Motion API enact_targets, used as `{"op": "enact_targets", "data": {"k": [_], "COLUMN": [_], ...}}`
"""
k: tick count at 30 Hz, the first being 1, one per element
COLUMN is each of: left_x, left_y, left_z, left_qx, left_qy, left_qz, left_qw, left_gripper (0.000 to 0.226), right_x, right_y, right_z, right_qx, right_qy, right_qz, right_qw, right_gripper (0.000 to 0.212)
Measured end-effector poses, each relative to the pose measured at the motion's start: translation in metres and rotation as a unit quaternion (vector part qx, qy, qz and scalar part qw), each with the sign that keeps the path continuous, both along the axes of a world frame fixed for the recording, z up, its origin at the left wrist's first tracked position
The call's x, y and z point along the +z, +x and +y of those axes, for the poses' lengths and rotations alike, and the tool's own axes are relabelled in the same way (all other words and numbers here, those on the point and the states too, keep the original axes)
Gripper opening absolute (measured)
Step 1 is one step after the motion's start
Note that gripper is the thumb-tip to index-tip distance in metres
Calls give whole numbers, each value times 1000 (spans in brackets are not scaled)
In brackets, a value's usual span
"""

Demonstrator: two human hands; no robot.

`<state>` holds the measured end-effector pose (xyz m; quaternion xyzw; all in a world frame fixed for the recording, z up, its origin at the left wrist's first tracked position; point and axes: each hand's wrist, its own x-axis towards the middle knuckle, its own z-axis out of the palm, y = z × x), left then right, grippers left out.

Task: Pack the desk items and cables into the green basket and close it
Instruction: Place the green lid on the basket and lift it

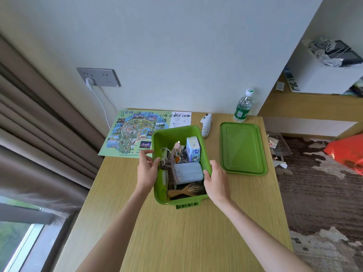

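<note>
The green basket (167, 134) stands open in the middle of the wooden desk (176, 232). Inside lie a blue-grey case (189, 172), a wooden hairbrush (188, 190), a tissue pack (193, 148), a brown hair claw and tangled cables (167, 154). My left hand (147, 169) grips the basket's left wall, thumb over the rim. My right hand (215, 178) holds the right wall, fingers over the rim by the case. The green lid (242, 148) lies flat on the desk to the right of the basket.
A printed map sheet (135, 132) lies behind the basket on the left. A white handheld device (206, 124) and a water bottle (243, 107) stand near the wall. A white cable runs from the wall socket (98, 77). Curtains hang left; patterned carpet and clutter lie right.
</note>
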<state>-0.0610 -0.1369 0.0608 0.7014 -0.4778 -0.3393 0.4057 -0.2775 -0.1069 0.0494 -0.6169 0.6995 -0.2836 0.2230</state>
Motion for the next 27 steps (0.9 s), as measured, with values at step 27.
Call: {"op": "enact_targets", "data": {"k": [27], "left_x": [-23], "left_y": [-4], "left_z": [3], "left_qx": [27], "left_qy": [-27], "left_qz": [-73], "left_qw": [997], "left_gripper": [26], "right_x": [-73], "right_y": [-123], "right_z": [-41], "right_qx": [150], "right_qy": [104], "right_qz": [341], "right_qw": [922], "right_gripper": [41]}}
